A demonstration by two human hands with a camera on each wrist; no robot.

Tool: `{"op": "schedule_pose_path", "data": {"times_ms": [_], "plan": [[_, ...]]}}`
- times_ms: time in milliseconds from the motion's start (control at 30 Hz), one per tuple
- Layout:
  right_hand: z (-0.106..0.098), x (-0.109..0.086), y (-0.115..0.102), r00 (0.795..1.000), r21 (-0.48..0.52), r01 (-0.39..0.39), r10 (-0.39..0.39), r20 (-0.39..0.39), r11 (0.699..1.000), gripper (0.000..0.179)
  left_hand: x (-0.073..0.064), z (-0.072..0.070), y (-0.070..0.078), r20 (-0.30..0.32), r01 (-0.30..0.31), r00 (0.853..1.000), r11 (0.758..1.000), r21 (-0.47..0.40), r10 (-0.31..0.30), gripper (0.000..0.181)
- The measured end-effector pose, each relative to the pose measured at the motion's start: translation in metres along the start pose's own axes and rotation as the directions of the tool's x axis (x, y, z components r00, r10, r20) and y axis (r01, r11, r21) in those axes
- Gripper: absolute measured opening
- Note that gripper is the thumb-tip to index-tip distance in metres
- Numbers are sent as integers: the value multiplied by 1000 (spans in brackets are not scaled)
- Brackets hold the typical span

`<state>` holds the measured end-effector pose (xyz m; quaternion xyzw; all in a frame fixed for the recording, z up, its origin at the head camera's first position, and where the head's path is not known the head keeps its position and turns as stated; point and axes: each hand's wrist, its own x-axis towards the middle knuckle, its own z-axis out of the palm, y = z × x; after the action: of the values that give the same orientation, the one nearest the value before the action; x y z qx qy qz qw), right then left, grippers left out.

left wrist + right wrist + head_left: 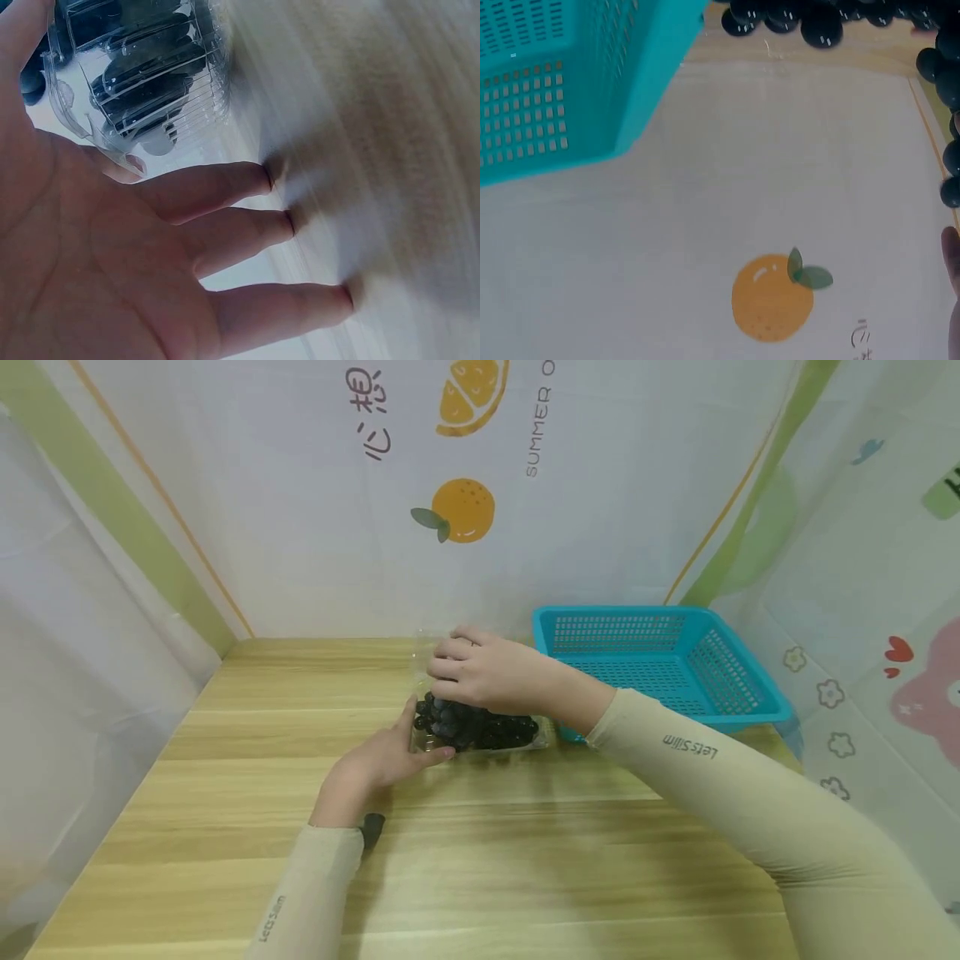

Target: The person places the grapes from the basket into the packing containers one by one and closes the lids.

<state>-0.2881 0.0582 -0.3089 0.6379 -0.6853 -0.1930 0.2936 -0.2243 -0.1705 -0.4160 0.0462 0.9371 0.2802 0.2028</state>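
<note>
The right hand (487,672) has its fingers bent over a bunch of dark grapes (452,724) and holds it above a clear box (206,82); the hand hides just how the fingertips grip. The left hand (382,760) is spread wide. Its thumb lies along the near edge of the box and its pointing finger along the left edge, so one corner sits between them. The other three fingers are straight, with their tips down on the table (225,793). More dark grapes (510,731) lie inside the box, toward its right end. A thin see-through flap (426,652) shows at the far side of the box, near the back edge of the table. The right end of the box is just beside the blue basket (615,635), so the gap there is small. The right arm (675,743) crosses the near left corner of the basket. The basket's top is open, with holes in its sides, and it sits at the table's right back corner. Wide wood stretches left of the box and in front of it. White cloth (300,527) hangs behind
</note>
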Motion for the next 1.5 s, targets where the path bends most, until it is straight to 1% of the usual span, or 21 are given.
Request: {"op": "schedule_pose_path", "data": {"times_ms": [167, 300, 467, 567, 633, 700, 733, 767, 800, 867, 933, 967, 1000, 1033, 1067, 1100, 1167, 1300, 1400, 1467, 1500], "plan": [[16, 3, -11, 1000, -51, -18, 19, 23, 999, 18, 0, 1, 0, 0, -11, 1000, 1000, -5, 11, 127], [24, 4, -15, 998, -21, -48, 49, 36, 999, 18, 0, 1, 0, -4, -18, 1000, 1000, -8, 18, 129], [29, 4, -17, 994, 29, -101, 99, 47, 995, 28, 0, 0, 2, -1, -13, 1000, 1000, 7, 13, 127], [31, 4, -19, 989, 42, -120, 116, 88, 992, 29, 1, 0, 2, -1, -11, 1000, 1000, 14, 11, 127], [31, 5, -20, 981, 77, -134, 121, 150, 988, 28, 1, 0, 2, 0, -12, 1000, 1000, 19, 12, 127], [31, 6, -21, 962, 156, -171, 130, 241, 973, 31, 1, 0, 1, 3, -6, 1000, 1000, 22, 6, 127], [31, 7, -22, 946, 210, -205, 138, 293, 956, 33, 1, 1, 1, 7, -3, 1000, 1000, 21, 2, 127], [30, 8, -22, 926, 261, -248, 149, 346, 933, 37, 1, 1, 1, 9, 1, 1000, 1000, 19, -1, 127], [30, 8, -22, 902, 302, -295, 160, 400, 907, 41, 1, 1, 1, 11, 3, 1000, 1000, 16, -3, 128], [29, 10, -23, 850, 372, -396, 182, 495, 839, 50, 1, 0, 1, 15, 8, 1000, 1000, 13, -8, 128], [29, 11, -23, 803, 409, -478, 197, 563, 777, 58, 1, 0, 1, 15, 10, 1000, 1000, 13, -10, 129], [29, 11, -23, 784, 417, -506, 201, 588, 755, 62, 1, 0, 1, 15, 11, 1000, 1000, 14, -12, 129], [29, 11, -23, 770, 425, -527, 202, 605, 736, 65, 1, 0, 1, 15, 12, 1000, 1000, 17, -12, 129], [29, 10, -23, 763, 432, -541, 205, 613, 722, 67, 1, 0, 1, 14, 12, 1000, 1000, 22, -12, 130], [30, 10, -23, 760, 436, -547, 205, 617, 715, 68, 1, 0, 1, 13, 12, 1000, 1000, 25, -13, 129], [31, 9, -23, 765, 444, -545, 205, 611, 711, 68, 1, 0, 1, 13, 12, 1000, 1000, 25, -12, 129], [33, 8, -23, 785, 470, -533, 205, 585, 703, 65, 1, 0, 2, 13, 10, 1000, 1000, 27, -10, 129], [36, 5, -26, 834, 568, -503, 195, 516, 651, 45, 1, 0, 2, 15, 4, 1000, 1000, 21, -4, 128], [38, 1, -27, 877, 643, -451, 176, 446, 619, 33, 1, 0, 2, 12, -10, 1000, 1000, 13, 10, 128], [39, -1, -28, 914, 682, -385, 157, 373, 621, 25, 1, 0, 1, 10, -18, 1000, 1000, 7, 18, 129], [40, -1, -29, 935, 706, -342, 146, 324, 620, 21, 1, -1, 1, 11, -17, 1000, 1000, 4, 17, 129]]}}
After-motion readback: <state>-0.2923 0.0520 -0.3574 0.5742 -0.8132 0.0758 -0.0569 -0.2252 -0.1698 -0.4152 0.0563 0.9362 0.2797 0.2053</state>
